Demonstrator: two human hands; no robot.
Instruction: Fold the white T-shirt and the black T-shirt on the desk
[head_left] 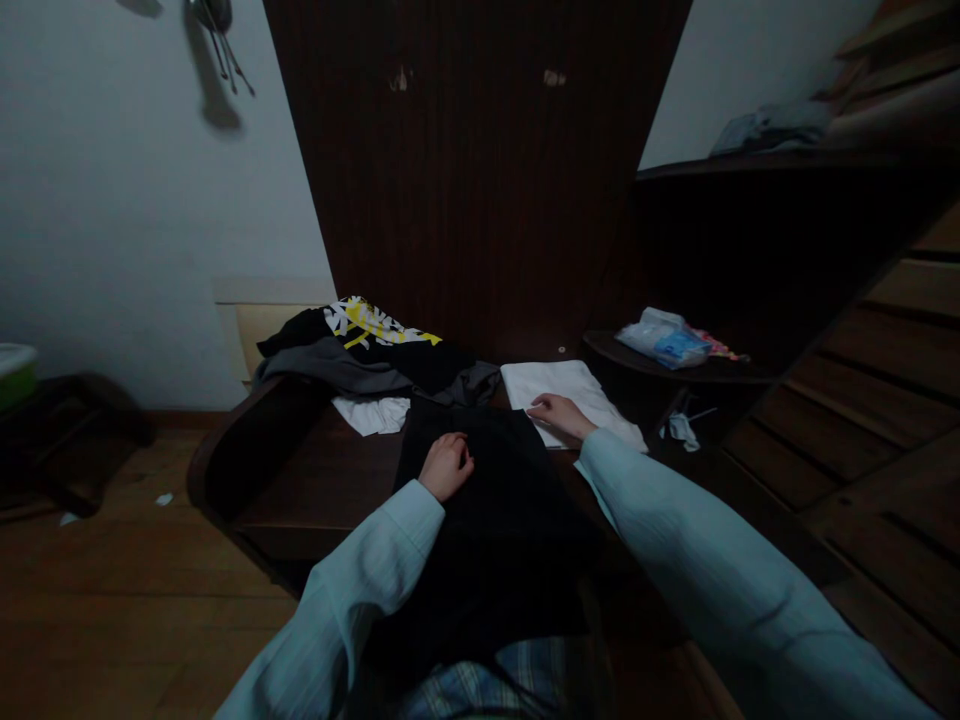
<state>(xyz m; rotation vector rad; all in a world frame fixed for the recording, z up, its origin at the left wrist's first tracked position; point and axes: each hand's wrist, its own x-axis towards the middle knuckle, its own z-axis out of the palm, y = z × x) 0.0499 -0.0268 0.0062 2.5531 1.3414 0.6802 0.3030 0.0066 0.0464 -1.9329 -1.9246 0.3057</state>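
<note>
Black cloth (491,485) looks light, floppy, best gripped at 11 and 1 o'clock; left hand (445,466) loosely unclenched, can't tell if right hand (564,414) pinches.

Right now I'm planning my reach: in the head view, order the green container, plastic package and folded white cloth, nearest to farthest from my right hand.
1. Folded white cloth: by your right hand
2. Plastic package: shelf, right side
3. Green container: far left edge
</note>
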